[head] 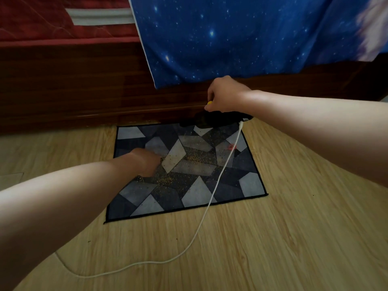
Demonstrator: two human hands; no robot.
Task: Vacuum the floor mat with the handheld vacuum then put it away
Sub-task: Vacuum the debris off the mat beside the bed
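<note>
Mat (249, 183): on the floor (273, 238), strewn with crumbs (197, 157).
Vacuum (214, 120): black, corded — at the mat's far edge, gripped by my right hand (225, 95).
Left hand (147, 162): on the mat — fingers unclear.

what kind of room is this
Most likely a bedroom, seen from beside a bed: a red mattress sits on a dark wooden bed frame, a starry blue sheet hangs over its side, and a small patterned mat lies on the wood floor.

Mat (252, 183) matt cloth; floor (273, 238) smooth wood-grain; bed frame (73, 91) glossy dark wood; vacuum (210, 120) prob. black plastic.
</note>
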